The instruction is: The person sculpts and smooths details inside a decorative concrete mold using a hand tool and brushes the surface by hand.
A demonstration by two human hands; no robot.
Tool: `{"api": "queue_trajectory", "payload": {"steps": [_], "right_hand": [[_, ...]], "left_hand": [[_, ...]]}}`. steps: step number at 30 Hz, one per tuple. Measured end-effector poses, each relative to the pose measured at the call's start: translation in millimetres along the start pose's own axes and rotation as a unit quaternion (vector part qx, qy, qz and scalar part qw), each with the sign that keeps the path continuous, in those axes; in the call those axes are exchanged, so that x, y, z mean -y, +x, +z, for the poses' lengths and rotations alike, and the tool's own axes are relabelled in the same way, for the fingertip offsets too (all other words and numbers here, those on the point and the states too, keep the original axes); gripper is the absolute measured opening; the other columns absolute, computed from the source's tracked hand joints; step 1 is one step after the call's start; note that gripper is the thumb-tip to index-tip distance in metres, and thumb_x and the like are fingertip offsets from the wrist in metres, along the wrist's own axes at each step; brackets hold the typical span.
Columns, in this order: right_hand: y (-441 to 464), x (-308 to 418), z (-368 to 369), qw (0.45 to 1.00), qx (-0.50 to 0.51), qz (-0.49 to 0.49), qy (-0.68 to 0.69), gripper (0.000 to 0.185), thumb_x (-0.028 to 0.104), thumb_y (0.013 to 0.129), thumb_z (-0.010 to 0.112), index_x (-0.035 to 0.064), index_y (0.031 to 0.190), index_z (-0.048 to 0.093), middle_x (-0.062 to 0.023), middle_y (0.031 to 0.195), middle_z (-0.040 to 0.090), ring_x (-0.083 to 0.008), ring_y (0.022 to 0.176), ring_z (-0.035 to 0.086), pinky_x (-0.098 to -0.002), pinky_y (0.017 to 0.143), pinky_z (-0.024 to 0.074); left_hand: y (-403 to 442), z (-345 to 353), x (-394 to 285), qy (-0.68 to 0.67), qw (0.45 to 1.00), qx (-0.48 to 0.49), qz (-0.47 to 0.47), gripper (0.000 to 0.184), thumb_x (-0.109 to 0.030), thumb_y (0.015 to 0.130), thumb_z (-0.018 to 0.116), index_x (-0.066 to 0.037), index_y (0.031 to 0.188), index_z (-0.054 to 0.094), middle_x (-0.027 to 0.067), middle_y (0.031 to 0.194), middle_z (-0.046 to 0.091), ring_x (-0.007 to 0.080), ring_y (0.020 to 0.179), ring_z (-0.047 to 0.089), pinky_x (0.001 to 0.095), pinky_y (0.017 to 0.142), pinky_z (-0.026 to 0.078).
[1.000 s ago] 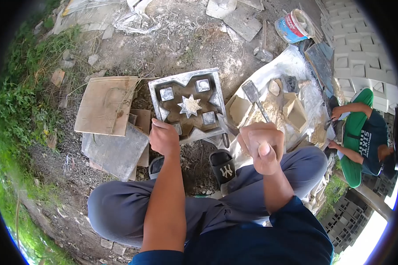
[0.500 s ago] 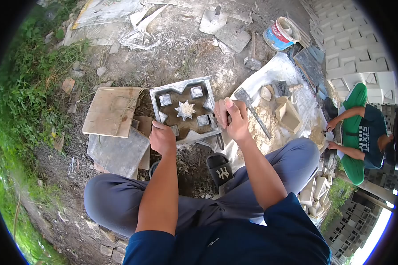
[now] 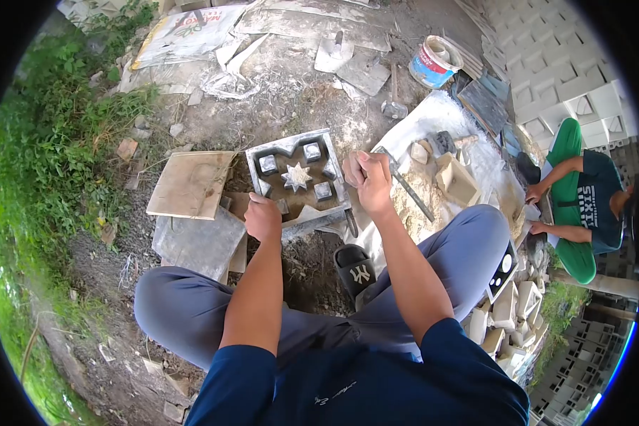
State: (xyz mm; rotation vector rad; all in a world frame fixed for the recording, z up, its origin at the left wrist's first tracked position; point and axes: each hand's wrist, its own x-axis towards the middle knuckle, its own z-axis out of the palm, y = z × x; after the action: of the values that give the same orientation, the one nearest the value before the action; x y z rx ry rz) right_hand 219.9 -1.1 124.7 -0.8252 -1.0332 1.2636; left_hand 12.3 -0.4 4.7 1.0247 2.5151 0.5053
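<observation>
A square grey metal mould [image 3: 307, 214] with raised blocks and a star-shaped centre lies in front of me, sandy material in its recesses. At its near left corner, my left hand [image 3: 263, 217] is closed on the rim. Beside the right rim, my right hand [image 3: 370, 179] is closed in a fist; what it holds, if anything, is hidden. A dark curved handle [image 3: 351, 223] sticks out by the mould's near right corner. Right of my right hand, a long grey metal bar [image 3: 413, 195] rests over pale powder [image 3: 413, 208] on a white sheet [image 3: 444, 113].
Left of the mould, a wooden board [image 3: 192, 186] overlaps a grey slab [image 3: 195, 241]. A hammer [image 3: 395, 108] and a paint bucket [image 3: 433, 64] stand farther off. A hollow cast block [image 3: 456, 179] sits on the sheet. Another person [image 3: 582, 202] sits at right, near stacked blocks [image 3: 508, 312].
My right fist has turned and risen slightly along the mould's right side. My left hand stays on the rim. The view has shifted a little.
</observation>
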Motion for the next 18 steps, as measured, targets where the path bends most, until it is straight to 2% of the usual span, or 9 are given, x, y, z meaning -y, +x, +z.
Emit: {"api": "queue_trajectory", "payload": {"steps": [2, 4, 6, 8, 10, 14, 16, 18], "right_hand": [[-3, 15, 5, 1.000, -0.015, -0.013, -0.001, 0.046, 0.022, 0.097, 0.045, 0.0076, 0.055, 0.031, 0.0001, 0.053, 0.032, -0.0112, 0.051, 0.025, -0.0321, 0.050, 0.0197], [-6, -5, 5, 0.998, -0.045, -0.025, 0.024, 0.047, 0.024, 0.096, 0.045, 0.0078, 0.055, 0.030, 0.0001, 0.053, 0.031, -0.0113, 0.051, 0.026, -0.0319, 0.050, 0.0197], [-6, -21, 8, 0.997, -0.064, -0.022, -0.042, 0.048, 0.024, 0.097, 0.045, 0.0076, 0.055, 0.030, 0.0003, 0.053, 0.029, -0.0113, 0.051, 0.028, -0.0314, 0.050, 0.0200], [-8, -16, 5, 0.999, -0.046, -0.028, -0.011, 0.049, 0.025, 0.099, 0.044, 0.0072, 0.055, 0.031, 0.0001, 0.053, 0.030, -0.0117, 0.051, 0.029, -0.0316, 0.051, 0.0213], [-14, -3, 4, 0.999, -0.013, -0.027, 0.014, 0.048, 0.024, 0.099, 0.043, 0.0064, 0.055, 0.033, -0.0007, 0.053, 0.032, -0.0123, 0.052, 0.030, -0.0317, 0.052, 0.0227], [-8, -26, -2, 0.999, -0.031, -0.001, -0.040, 0.049, 0.026, 0.100, 0.041, 0.0057, 0.056, 0.033, -0.0008, 0.054, 0.033, -0.0120, 0.050, 0.028, -0.0316, 0.050, 0.0223], [-10, -12, 2, 0.999, -0.038, 0.009, -0.027, 0.052, 0.029, 0.102, 0.042, 0.0052, 0.057, 0.033, -0.0011, 0.054, 0.033, -0.0122, 0.050, 0.028, -0.0319, 0.050, 0.0219], [-19, 4, 5, 0.997, 0.033, -0.034, -0.057, 0.054, 0.032, 0.103, 0.042, 0.0045, 0.058, 0.034, -0.0016, 0.054, 0.033, -0.0125, 0.051, 0.029, -0.0318, 0.050, 0.0217]], "left_hand": [[-2, 1, 1, -0.003, 1.000, 0.002, -0.005, 0.064, -0.043, 0.106, 0.027, -0.002, 0.096, 0.075, 0.0271, 0.096, 0.072, 0.0499, 0.092, 0.069, 0.0590, 0.083, 0.055], [-2, 1, 1, 0.009, 1.000, 0.009, -0.004, 0.063, -0.043, 0.107, 0.027, -0.001, 0.098, 0.075, 0.0275, 0.096, 0.072, 0.0496, 0.093, 0.069, 0.0590, 0.084, 0.055], [-6, 2, 0, 0.012, 1.000, 0.001, -0.004, 0.063, -0.042, 0.107, 0.028, -0.001, 0.098, 0.075, 0.0278, 0.096, 0.072, 0.0496, 0.092, 0.069, 0.0592, 0.083, 0.055], [0, 1, -2, 0.022, 1.000, -0.014, -0.007, 0.063, -0.042, 0.107, 0.028, -0.001, 0.098, 0.075, 0.0280, 0.095, 0.072, 0.0496, 0.092, 0.069, 0.0594, 0.082, 0.055], [-2, -1, -3, 0.010, 0.999, 0.023, -0.023, 0.068, -0.045, 0.106, 0.027, 0.003, 0.098, 0.074, 0.0305, 0.101, 0.071, 0.0512, 0.097, 0.067, 0.0607, 0.087, 0.053], [-3, 2, -4, -0.006, 1.000, -0.002, -0.009, 0.068, -0.044, 0.106, 0.026, 0.003, 0.097, 0.074, 0.0297, 0.098, 0.071, 0.0511, 0.093, 0.068, 0.0604, 0.085, 0.053], [2, 2, -8, 0.002, 1.000, -0.005, -0.008, 0.065, -0.043, 0.106, 0.027, 0.002, 0.098, 0.074, 0.0288, 0.096, 0.072, 0.0508, 0.092, 0.068, 0.0606, 0.083, 0.054], [0, 4, -1, 0.026, 1.000, 0.004, -0.016, 0.060, -0.040, 0.106, 0.029, -0.001, 0.100, 0.075, 0.0272, 0.094, 0.072, 0.0503, 0.090, 0.068, 0.0609, 0.079, 0.054]]}}
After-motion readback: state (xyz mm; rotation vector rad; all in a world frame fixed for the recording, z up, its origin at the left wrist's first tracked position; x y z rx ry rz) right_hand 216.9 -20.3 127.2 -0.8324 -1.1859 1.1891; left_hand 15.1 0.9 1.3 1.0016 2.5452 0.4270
